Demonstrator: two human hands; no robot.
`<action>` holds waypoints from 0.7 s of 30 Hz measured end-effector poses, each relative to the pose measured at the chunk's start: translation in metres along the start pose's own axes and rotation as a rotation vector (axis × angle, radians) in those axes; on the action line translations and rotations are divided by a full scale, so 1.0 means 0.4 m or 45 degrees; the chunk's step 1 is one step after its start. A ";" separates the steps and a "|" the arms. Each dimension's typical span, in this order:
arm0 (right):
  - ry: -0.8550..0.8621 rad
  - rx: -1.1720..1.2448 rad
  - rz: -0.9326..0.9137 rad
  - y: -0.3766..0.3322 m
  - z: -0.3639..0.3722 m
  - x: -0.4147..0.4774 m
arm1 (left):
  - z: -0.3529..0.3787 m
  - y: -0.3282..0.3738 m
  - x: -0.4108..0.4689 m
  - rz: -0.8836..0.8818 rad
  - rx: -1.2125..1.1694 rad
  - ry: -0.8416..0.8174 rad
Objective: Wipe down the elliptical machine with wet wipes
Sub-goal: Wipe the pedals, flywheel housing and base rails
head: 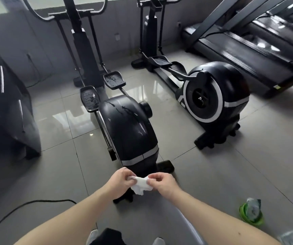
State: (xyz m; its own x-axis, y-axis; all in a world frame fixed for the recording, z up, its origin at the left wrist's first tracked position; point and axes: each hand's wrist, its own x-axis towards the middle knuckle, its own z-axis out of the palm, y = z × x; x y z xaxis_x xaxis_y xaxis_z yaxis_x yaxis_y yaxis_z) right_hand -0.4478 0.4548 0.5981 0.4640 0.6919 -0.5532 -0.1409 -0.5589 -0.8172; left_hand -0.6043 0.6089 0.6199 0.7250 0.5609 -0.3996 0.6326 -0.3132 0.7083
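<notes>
On the floor (204, 174) the elliptical machine (129, 128) stands in the middle, with a second elliptical (212, 96) to its right and a treadmill (248, 55) farther right. Before its near end, the left hand (119, 181) and right hand (165, 184) hold a wet wipe (141, 184) between them. A wipes pack (251, 213) lies to the right and a cable (27, 207) to the left.

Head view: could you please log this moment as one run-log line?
left hand: pinches wet wipe | right hand: pinches wet wipe | elliptical machine: streaked, not touched

Second elliptical (212, 96), treadmill (248, 57) beyond — black cable (54, 200) left.
</notes>
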 end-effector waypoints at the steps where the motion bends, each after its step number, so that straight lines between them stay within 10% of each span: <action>1: -0.024 -0.068 0.002 0.005 0.019 -0.001 | -0.006 -0.019 0.001 -0.007 -0.022 -0.002; 21: 0.865 0.417 0.528 0.141 0.521 0.173 | -0.064 -0.430 0.164 -0.124 -0.342 -0.340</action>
State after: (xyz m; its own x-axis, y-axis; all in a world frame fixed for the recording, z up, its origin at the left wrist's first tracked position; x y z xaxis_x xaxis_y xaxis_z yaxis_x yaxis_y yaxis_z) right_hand -0.6059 0.5665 0.4800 0.7270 -0.0211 -0.6863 -0.6119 -0.4734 -0.6336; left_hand -0.6726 0.7192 0.4868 0.7330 0.3480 -0.5845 0.6336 -0.0365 0.7728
